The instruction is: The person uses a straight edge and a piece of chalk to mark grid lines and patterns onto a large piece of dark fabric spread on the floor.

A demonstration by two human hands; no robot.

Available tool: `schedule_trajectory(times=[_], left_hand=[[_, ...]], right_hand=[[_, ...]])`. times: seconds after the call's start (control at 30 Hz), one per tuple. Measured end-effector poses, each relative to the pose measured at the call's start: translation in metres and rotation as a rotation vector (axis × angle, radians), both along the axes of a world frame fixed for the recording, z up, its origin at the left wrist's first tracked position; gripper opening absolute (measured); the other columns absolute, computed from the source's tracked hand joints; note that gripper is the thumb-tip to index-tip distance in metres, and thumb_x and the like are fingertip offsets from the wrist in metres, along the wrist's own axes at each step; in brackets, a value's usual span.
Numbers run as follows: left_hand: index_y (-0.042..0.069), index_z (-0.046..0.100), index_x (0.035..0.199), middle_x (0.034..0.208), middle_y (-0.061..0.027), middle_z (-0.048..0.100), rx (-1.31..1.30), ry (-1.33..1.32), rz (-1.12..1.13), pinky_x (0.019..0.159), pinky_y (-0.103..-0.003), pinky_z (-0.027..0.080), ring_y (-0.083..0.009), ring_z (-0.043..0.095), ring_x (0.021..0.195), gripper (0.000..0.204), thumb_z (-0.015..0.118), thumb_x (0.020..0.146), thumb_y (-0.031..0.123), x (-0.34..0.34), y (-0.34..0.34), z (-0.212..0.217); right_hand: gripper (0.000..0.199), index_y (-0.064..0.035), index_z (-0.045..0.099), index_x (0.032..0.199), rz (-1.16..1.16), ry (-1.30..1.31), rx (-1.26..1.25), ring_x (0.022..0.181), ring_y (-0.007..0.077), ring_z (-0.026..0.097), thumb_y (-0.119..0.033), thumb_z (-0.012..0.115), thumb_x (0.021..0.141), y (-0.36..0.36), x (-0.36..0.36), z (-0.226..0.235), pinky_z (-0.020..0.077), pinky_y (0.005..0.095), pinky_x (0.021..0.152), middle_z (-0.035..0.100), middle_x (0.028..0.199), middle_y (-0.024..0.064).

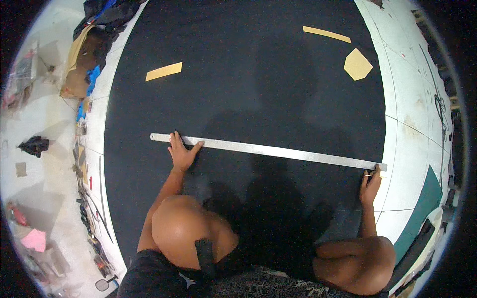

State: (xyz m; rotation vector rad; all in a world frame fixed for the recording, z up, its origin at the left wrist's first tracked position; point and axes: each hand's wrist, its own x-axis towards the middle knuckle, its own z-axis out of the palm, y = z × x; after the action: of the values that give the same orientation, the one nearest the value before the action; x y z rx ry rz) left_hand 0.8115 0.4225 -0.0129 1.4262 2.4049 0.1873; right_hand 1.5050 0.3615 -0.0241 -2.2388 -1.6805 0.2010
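The white tiled surface (405,164) is underlying everything, showing on the outer side of the right hand (370,185) and, as a narrower pale strip, beyond the left hand (184,155). On it the black cloth (223,89) is spreading under and around both hands and reaching far ahead of them; it is lying mostly flat, presumably so that a straight line can be read across it. The person's two bare knees (181,231) are bending up nearer the body than the hands, one beside each forearm, leaving the arms room to reach forward between and past them.

The long metal ruler (268,151) is running from hand to hand, slanting slightly toward the body on the right. Its left tip is projecting a little past the left hand, while its other end is sitting at the right fingertips, about level with the cloth's edge, perhaps because that edge is serving as a reference.

The left hand is splaying, fingers lying over the ruler and thumb set apart along it, grasping nothing but apparently pressing it down against slipping. The right hand is curling, one fingertip touching the ruler's end, the fingers seemingly pinching a slim pale stick.

Well ahead of the right hand, a many-sided yellow card (358,65) is lying loose; a narrow yellow strip (327,34) is resting just beyond it. Ahead of the left hand, a shorter yellow strip (164,71) is lying alone, all three well clear of the ruler. Smallest, the slim pale stick (383,176) is poking out beside the right fingers; its exact kind is too small to tell.
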Motion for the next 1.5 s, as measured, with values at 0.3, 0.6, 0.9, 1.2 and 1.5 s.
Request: schedule_trajectory(times=[0.3,0.6,0.9,1.2,1.5], left_hand=[[-0.010,0.022,0.153,0.160,-0.0325,0.019,0.115,0.001,0.060,0.121,-0.057,0.017,-0.0458,0.017,0.151,0.124,0.079,0.073,0.066,0.005,0.024,0.003],[-0.012,0.024,0.152,0.158,-0.0374,0.017,0.055,0.035,0.015,0.121,-0.056,0.016,-0.0497,0.016,0.150,0.127,0.076,0.072,0.071,0.005,0.035,-0.017],[-0.008,0.022,0.154,0.161,-0.0328,0.015,-0.069,0.149,0.018,0.123,-0.054,0.015,-0.0470,0.011,0.152,0.119,0.072,0.079,0.069,-0.020,0.020,-0.022],[-0.004,0.018,0.157,0.163,-0.0305,0.009,-0.167,0.111,0.043,0.122,-0.059,0.016,-0.0481,0.008,0.152,0.119,0.070,0.080,0.070,-0.019,0.029,-0.022],[-0.006,0.019,0.156,0.162,-0.0332,0.010,-0.115,0.130,0.018,0.121,-0.059,0.019,-0.0491,0.011,0.151,0.118,0.071,0.080,0.069,-0.038,0.028,-0.026]], right_hand=[[0.059,0.0045,0.036,0.149,-0.005,0.020,-0.032,0.099,0.0348,0.056,-0.009,0.059,0.096,0.011,0.013,-0.001,0.0444,0.0433,0.093,0.059,0.106,0.0191],[0.054,0.0091,0.042,0.143,-0.135,0.091,0.078,0.112,0.0370,0.058,-0.013,0.060,0.096,0.001,0.010,0.008,0.0448,0.0440,0.099,0.060,0.120,0.0243],[0.024,0.0029,0.051,0.096,-0.093,0.054,0.092,0.108,0.0479,0.057,-0.012,0.069,0.089,0.005,-0.001,0.003,0.0445,0.0542,0.093,0.054,0.133,0.0334],[0.050,0.0084,0.047,0.133,-0.088,-0.175,-0.071,0.128,0.0421,0.049,-0.017,0.063,0.094,0.000,-0.003,0.006,0.0379,0.0538,0.104,0.051,0.140,0.0256],[0.031,0.0023,0.054,0.117,-0.111,-0.151,-0.109,0.139,0.0426,0.040,-0.022,0.058,0.097,0.004,-0.012,0.010,0.0321,0.0576,0.110,0.041,0.153,0.0205]])
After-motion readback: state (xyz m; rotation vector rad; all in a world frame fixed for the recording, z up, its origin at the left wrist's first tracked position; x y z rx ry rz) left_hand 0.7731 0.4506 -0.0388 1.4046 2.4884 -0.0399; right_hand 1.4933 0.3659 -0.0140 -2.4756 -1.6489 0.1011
